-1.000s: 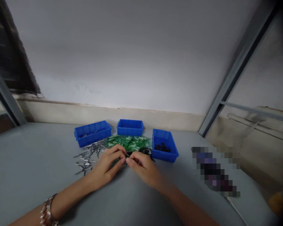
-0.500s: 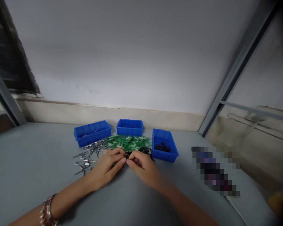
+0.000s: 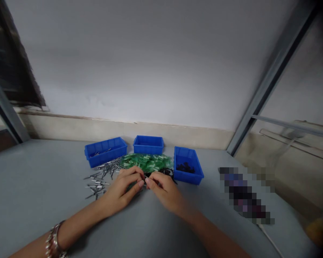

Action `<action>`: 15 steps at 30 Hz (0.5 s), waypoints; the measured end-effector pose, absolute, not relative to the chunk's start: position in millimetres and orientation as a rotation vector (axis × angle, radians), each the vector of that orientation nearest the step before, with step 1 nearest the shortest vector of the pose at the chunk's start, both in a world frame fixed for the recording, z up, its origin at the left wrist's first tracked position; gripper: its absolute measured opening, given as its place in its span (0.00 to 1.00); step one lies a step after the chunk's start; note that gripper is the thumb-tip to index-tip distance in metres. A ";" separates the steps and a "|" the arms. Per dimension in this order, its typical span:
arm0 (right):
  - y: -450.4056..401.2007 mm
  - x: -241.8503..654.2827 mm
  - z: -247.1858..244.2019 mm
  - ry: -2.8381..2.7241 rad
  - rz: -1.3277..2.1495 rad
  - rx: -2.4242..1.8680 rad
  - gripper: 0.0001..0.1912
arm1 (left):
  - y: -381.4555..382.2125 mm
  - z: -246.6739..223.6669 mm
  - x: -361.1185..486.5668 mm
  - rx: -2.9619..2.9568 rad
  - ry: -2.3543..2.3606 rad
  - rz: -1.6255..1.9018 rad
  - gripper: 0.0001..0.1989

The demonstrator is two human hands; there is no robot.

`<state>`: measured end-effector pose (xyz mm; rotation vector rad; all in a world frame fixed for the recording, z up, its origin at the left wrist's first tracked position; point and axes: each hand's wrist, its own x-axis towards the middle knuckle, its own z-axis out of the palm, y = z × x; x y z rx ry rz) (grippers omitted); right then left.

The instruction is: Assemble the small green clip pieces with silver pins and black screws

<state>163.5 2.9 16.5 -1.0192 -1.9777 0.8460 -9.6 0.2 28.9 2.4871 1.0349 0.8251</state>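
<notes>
My left hand [image 3: 127, 186] and my right hand [image 3: 164, 190] meet at their fingertips over the table, both pinched closed. Between the fingers a small thin piece shows, too hidden to name. Just beyond the hands lies a heap of green and clear packets [image 3: 146, 162]. Slim metal rods [image 3: 106, 171] are scattered left of my left hand, some in a loose pile. Small black parts [image 3: 167, 173] lie behind my right hand, partly covered by it.
Three blue bins stand behind the heap: a left bin [image 3: 107, 156] with a few rods, a middle bin [image 3: 148, 148], and a right bin [image 3: 199, 178] holding black parts. A blurred-out object [image 3: 243, 195] with a white cable [image 3: 270, 240] lies at the right. Metal posts [image 3: 247, 125] flank the table.
My fingertips have shifted slightly against each other, with the right thumb a little higher. The bins and heaps stay where they were.
</notes>
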 end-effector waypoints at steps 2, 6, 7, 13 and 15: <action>3.0 163.4 17.2 -1.972 0.849 -1.022 0.13 | 0.2 28.9 -9.9 2.494 1.036 0.820 0.13; 1.6 162.9 18.3 -1.940 0.885 -0.999 0.09 | 0.7 26.5 -10.8 2.508 1.085 0.796 0.14; 1.3 162.8 18.4 -1.932 0.894 -0.996 0.08 | 0.9 25.8 -11.0 2.512 1.097 0.786 0.15; 1.0 162.0 18.5 -1.890 0.943 -0.997 0.04 | 2.1 25.4 -10.2 2.506 1.078 0.771 0.18; 0.7 161.8 19.0 -1.882 0.956 -0.999 0.03 | 2.4 25.9 -9.6 2.501 1.061 0.769 0.19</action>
